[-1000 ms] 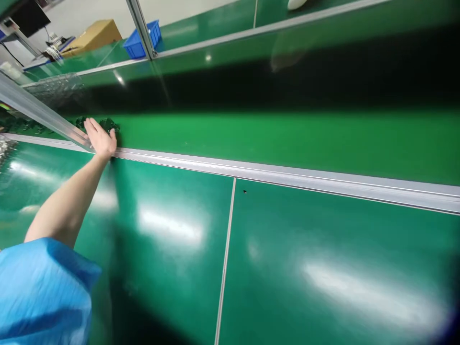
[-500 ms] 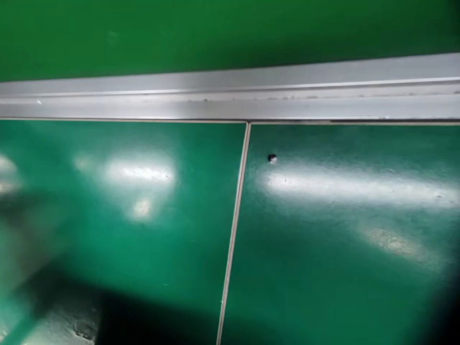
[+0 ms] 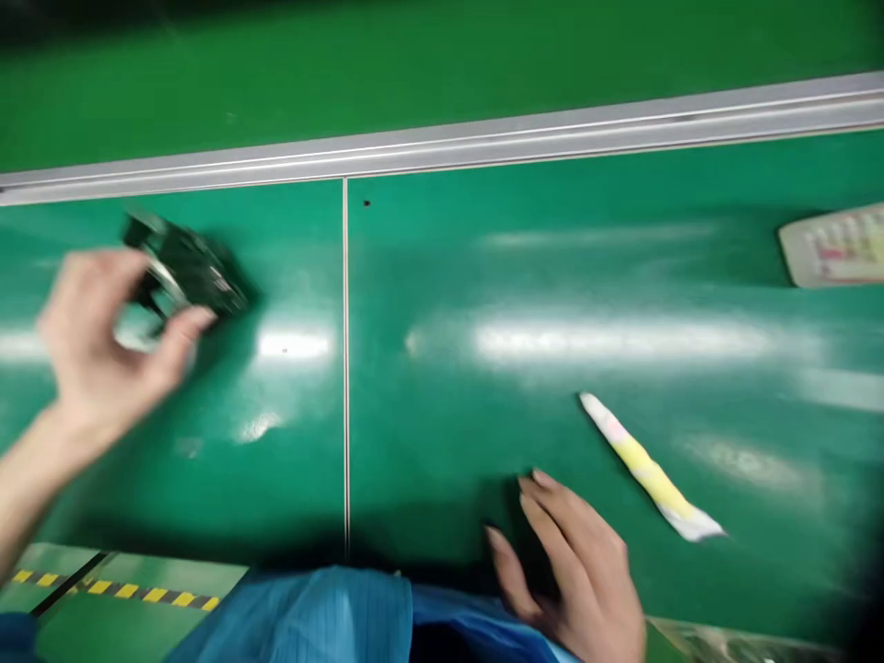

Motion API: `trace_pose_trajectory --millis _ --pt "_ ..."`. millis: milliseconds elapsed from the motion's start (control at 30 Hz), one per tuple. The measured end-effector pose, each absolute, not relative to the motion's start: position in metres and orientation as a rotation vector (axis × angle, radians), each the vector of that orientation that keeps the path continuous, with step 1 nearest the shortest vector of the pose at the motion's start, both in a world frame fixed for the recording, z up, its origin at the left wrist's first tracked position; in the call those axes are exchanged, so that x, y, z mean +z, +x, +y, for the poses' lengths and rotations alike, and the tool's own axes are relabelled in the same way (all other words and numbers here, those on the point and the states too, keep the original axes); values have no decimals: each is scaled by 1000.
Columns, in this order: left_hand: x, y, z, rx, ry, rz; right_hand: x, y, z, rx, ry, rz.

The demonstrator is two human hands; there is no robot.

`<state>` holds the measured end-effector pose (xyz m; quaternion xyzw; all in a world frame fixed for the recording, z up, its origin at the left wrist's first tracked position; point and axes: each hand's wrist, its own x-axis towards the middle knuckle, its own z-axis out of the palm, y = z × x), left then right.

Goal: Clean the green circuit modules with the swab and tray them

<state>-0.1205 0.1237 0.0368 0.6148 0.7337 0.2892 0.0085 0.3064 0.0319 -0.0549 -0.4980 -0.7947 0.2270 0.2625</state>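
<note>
My left hand is raised over the left part of the green table, its fingers curled round a small dark part with a metallic edge; the picture is smeared by motion. My right hand lies at the near edge of the table, fingers stretched out and apart, holding nothing. A white and yellow stick-like object lies on the table just to the right of my right hand.
A grey metal rail runs across the far side, with a green belt behind it. A pale flat object lies at the right edge. A thin seam splits the tabletop. Floor with yellow-black tape shows lower left.
The view swung down and back from the rail. My left hand, earlier stretched out on the far belt, is now near me with the dark part. My right hand came into view.
</note>
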Motion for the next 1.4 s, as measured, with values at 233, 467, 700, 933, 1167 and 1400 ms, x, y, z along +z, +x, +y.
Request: trace_pose_trajectory --millis 233,467,700,933,1167,1400 --pt "-2 51 32 709 2240 2222 -72 198 57 876 -1097 -1919" --pt "20 14 17 948 2221 1885 -68 221 51 983 -1116 -1801" --pt "-21 -12 83 944 1664 1331 -55 258 83 1089 -868 -2088" --pt "-41 21 100 1141 1444 1202 -54 278 89 1123 -971 -1735" --pt "-40 38 88 1299 1443 1358 -78 251 60 970 -1136 -1782" --pt "-37 40 77 1289 1401 1419 -85 240 69 749 -1134 -1806"
